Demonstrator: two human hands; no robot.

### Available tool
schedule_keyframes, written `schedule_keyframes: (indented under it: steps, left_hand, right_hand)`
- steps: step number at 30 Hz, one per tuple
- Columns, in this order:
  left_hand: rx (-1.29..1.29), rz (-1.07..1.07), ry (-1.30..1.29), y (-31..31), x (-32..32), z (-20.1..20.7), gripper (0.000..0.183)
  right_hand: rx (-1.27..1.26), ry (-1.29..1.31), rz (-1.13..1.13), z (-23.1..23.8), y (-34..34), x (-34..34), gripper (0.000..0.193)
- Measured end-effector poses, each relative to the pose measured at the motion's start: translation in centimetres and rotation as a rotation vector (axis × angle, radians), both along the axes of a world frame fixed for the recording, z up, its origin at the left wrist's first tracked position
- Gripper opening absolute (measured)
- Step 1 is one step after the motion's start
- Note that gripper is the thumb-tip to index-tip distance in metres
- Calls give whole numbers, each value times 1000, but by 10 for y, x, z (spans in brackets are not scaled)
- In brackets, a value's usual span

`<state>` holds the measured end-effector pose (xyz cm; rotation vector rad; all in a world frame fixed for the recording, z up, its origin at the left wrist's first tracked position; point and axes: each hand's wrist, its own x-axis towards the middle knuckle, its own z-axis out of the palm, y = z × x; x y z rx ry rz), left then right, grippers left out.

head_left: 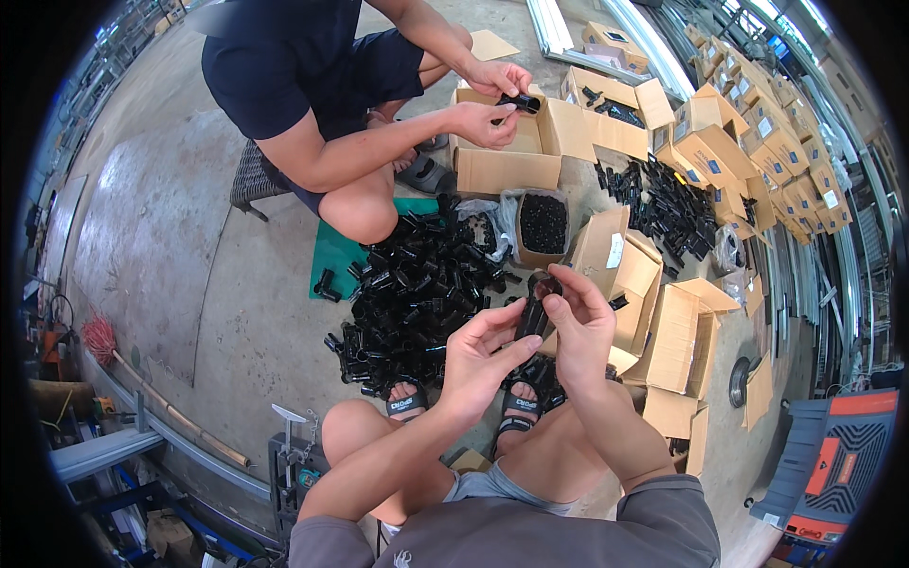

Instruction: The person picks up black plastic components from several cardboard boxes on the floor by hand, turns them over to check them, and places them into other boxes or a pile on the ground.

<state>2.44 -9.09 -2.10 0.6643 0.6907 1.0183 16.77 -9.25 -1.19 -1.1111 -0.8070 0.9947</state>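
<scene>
Between my two hands I hold a glossy black tubular fitting (pixel 532 320) with a round open end at the top. My left hand (pixel 481 355) grips its lower part between thumb and fingers. At its upper end, my right hand (pixel 582 327) is closed around the round opening. Below and beyond my hands, a large pile of similar black fittings (pixel 407 293) lies on the floor, partly over a green mat (pixel 333 248). Across from me, a co-worker (pixel 284 85) sits on a low woven stool and holds another black fitting (pixel 521 102) in both hands over a cardboard box.
A box of small black parts (pixel 543 225) stands behind the pile. Several open cardboard boxes (pixel 684 331) line my right, with more black pieces (pixel 663 208) heaped beyond. An orange and grey case (pixel 824 464) stands far right. A bamboo-handled broom (pixel 180 407) lies at left.
</scene>
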Motion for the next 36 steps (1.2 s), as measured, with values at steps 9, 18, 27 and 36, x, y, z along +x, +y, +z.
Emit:
schedule_keyframes:
  steps: [9, 18, 27, 36]
  left_hand:
    - [148, -44, 35, 5, -8, 4, 40]
    - [412, -69, 140, 14, -20, 9, 34]
    - [468, -90, 183, 14, -21, 15, 37]
    - [384, -260, 170, 15, -34, 14, 37]
  right_hand:
    - [109, -32, 110, 12, 0, 7, 47]
    - [193, -166, 225, 8, -14, 24, 69]
    - [217, -186, 191, 15, -21, 24, 64]
    - [419, -553, 266, 26, -15, 35, 49]
